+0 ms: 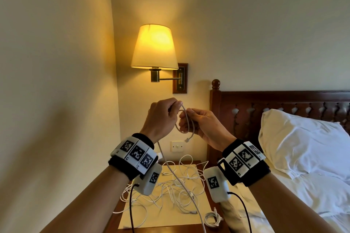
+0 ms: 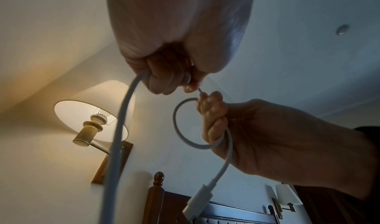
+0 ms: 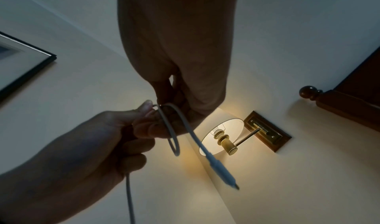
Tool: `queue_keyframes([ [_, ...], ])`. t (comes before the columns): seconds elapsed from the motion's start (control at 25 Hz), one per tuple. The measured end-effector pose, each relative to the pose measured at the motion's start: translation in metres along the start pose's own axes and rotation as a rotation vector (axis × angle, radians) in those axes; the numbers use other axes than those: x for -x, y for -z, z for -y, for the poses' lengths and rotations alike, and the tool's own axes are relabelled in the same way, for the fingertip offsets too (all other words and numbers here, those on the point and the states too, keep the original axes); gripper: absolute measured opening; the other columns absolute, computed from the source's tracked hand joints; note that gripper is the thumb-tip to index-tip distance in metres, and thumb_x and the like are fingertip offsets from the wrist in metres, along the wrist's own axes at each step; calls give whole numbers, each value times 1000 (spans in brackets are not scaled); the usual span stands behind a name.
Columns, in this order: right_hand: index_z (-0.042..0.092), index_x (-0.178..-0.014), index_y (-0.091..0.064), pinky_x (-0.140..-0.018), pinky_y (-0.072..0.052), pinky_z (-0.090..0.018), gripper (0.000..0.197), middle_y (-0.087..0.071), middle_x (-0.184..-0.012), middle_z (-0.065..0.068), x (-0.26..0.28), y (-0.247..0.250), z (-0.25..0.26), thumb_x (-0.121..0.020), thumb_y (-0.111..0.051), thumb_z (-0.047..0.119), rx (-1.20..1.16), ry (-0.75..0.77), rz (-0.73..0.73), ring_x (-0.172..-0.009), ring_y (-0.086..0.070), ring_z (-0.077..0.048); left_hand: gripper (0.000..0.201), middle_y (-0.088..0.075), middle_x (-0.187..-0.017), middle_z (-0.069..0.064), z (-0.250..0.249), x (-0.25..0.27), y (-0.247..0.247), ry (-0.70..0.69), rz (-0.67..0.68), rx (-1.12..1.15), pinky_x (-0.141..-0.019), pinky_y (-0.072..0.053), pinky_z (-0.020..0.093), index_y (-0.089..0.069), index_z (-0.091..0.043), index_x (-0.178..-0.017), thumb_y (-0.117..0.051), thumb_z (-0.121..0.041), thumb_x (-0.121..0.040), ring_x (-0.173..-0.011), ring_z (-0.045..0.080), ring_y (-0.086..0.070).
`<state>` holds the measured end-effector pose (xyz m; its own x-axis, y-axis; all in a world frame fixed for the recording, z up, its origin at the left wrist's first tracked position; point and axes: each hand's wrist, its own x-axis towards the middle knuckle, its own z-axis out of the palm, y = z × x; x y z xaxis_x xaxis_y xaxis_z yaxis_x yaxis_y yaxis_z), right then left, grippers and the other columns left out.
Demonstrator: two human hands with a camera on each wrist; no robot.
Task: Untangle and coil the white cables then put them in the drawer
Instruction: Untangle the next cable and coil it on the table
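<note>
Both hands are raised in front of the wall, close together. My left hand [image 1: 174, 107] grips a white cable [image 1: 182, 125] in its fist, and the long tail [image 1: 166, 162] drops from it to the nightstand. My right hand [image 1: 187, 118] pinches a small loop of the same cable [image 2: 179, 122], whose connector end [image 1: 187, 140] dangles below the fingers. In the right wrist view the loop [image 3: 174, 139] and the connector [image 3: 221, 169] hang under the fingertips. A tangle of white cables [image 1: 170, 189] lies on the nightstand. No drawer is in view.
The tangle rests on a cream mat [image 1: 132, 219] on the wooden nightstand [image 1: 111, 223]. A small coiled white cable [image 1: 213, 218] lies at its right edge. A lit wall lamp [image 1: 154, 47] hangs above the hands. A bed with a pillow [image 1: 303, 143] and wooden headboard [image 1: 265, 100] stands to the right.
</note>
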<state>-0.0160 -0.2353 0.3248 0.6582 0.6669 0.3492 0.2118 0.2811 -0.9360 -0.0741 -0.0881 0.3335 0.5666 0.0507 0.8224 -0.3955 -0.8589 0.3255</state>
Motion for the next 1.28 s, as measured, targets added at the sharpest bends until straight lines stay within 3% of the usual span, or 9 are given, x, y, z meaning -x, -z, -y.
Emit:
queue_keyframes([
  [0.2,9,-90,-64,-70,-54,-24,31,-65,-79,-7,-1,2,-2,-103,-41,24,-147,-117,64,-70,-62,-15,36,-58,-63,4,10,5,-5,74,-15,36,-61,-40,31,-60,-9,-77,-45,-32,-100,-60,19,-52],
  [0.32,10,-88,-63,-59,-51,-21,28,-58,-70,-2,-3,4,0,-102,-43,24,-323,-205,83,-59,-55,-11,38,-54,-60,-2,21,10,-8,160,34,93,-58,-35,24,-56,-17,-69,-46,-40,-98,-57,11,-46],
  [0.4,9,-86,-62,-52,-47,-18,27,-53,-64,2,-3,3,2,-100,-45,24,-441,-244,94,-52,-49,-7,40,-47,-56,-5,33,16,-13,220,81,172,-57,-32,27,-52,-20,-64,-47,-41,-97,-53,10,-41],
  [0.56,10,-85,-59,-48,-44,-15,25,-50,-61,5,-7,12,18,-99,-44,24,-584,-178,34,-49,-46,-4,37,-44,-59,-3,67,57,-28,362,128,304,-56,-34,26,-51,-18,-66,-42,-26,-102,-50,5,-38],
  [0.68,9,-86,-61,-51,-48,-16,26,-55,-65,2,-14,18,21,-101,-44,23,-473,-137,-92,-53,-52,-6,37,-47,-63,-3,60,85,-34,319,345,176,-62,-35,27,-50,-20,-67,-39,-18,-102,-57,7,-40],
  [0.8,4,-96,-66,-63,-55,-24,24,-66,-76,-6,-19,13,10,-98,-52,23,-104,-54,-204,-65,-64,-14,32,-49,-61,-4,14,69,-28,101,523,17,-57,-35,31,-51,-13,-68,-38,-19,-97,-56,9,-40],
  [0.96,-1,-97,-66,-60,-55,-22,24,-70,-77,-9,-17,5,4,-97,-55,20,129,57,-239,-66,-68,-15,31,-53,-60,-3,-21,37,-4,8,366,-81,-52,-37,34,-55,-16,-75,-38,-29,-98,-51,16,-47],
  [1.16,2,-94,-69,-61,-55,-22,26,-70,-73,-7,-11,7,2,-98,-53,22,248,79,-198,-63,-68,-13,22,-50,-80,-11,-26,20,3,-27,209,-383,-55,-27,22,-49,-24,-90,-34,-35,-103,-69,11,-47],
  [1.28,4,-92,-69,-63,-56,-25,27,-70,-72,-8,-6,5,1,-100,-49,20,250,78,-145,-62,-66,-16,29,-56,-82,-10,-13,8,4,-52,143,-405,-60,-40,26,-54,-20,-90,-38,-43,-100,-72,12,-55],
])
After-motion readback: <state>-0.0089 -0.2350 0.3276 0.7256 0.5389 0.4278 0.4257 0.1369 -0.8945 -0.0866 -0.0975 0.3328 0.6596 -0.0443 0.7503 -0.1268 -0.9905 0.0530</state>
